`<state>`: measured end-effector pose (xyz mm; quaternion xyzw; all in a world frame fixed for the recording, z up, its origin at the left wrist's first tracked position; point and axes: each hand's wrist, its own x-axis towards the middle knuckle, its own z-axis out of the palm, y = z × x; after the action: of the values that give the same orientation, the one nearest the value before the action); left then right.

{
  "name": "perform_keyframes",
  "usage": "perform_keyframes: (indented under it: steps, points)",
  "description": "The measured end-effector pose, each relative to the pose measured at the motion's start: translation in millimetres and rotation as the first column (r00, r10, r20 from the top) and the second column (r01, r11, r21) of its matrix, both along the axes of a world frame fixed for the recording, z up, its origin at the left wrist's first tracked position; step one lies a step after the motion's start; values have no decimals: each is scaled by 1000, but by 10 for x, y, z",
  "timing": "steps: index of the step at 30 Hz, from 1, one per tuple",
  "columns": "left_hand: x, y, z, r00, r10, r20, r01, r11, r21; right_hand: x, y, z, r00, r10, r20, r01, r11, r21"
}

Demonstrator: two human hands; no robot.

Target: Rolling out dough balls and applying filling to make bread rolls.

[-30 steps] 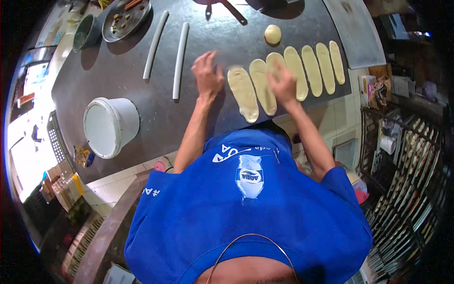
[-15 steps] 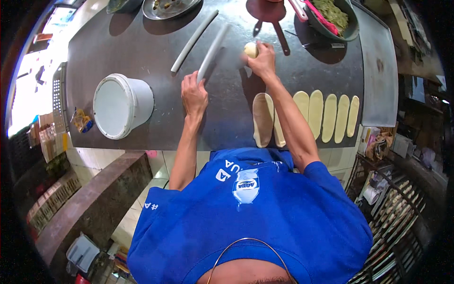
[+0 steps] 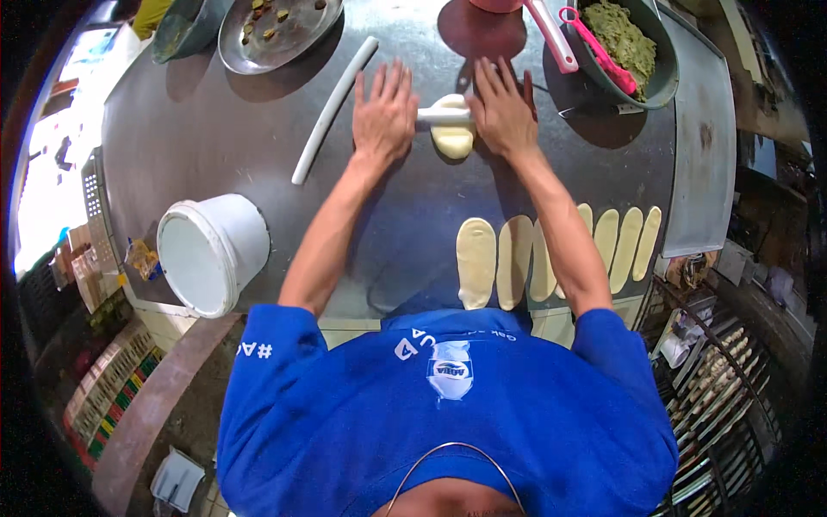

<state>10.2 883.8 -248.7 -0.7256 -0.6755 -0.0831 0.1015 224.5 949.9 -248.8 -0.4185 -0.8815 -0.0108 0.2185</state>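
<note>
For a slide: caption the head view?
Both hands, left hand and right hand, press a white rolling pin over dough.

Strong overhead light falls on the dark grey stone bench, where the round metal plate and the grey bowl of green filling cast soft, dark shadows toward the person, and the flat pale ovals of rolled dough show bright and sharp. Daylight glare washes out the far left rim, while the lower corners sink into black vignette. Fisheye distortion bends the bench edges and the grey metal tray into curves, and detail softens toward the rim.
</note>
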Motion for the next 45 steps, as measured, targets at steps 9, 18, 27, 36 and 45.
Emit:
perform_keyframes:
  steps: [9,18,27,36,45]
  points:
    - [-397,1027,365,824,-563,61,503,679,-535,-281,1130,-381,976,-193,-98,163,954,-253]
    - [253,-707,65,947,-28,320,66,992,-108,177,-846,-14,994,-105,42,113,959,-261]
    - [666,-2342,284,958,21,287,37,980,-194,666,-2350,176,1000,-17,8,18,958,-285]
    - [481,-1646,117,983,109,144,-102,993,-57,513,-1698,112,989,-90,114,111,974,-196]
    - [517,-2834,168,929,68,364,-49,997,-62,753,-2173,232,994,109,14,-103,966,-238]
